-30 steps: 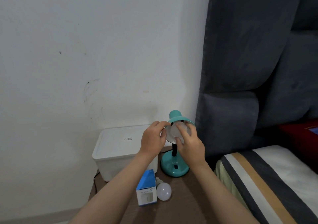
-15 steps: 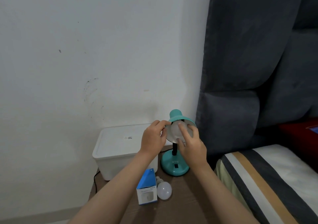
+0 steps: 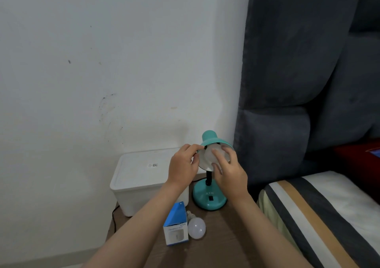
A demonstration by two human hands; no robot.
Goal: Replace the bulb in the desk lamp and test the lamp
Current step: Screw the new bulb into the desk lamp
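Left hand (image 3: 183,164) pinches teal metal lampshade (image 3: 213,141); right hand (image 3: 230,171) grips its frosted bulb (image 3: 211,154). Next: twist; spare at six o'clock.

Bulb (image 3: 211,156) in shade partly hidden by right hand (image 3: 230,173); socket not visible. Box (image 3: 175,224) print below left hand (image 3: 183,164) illegible.
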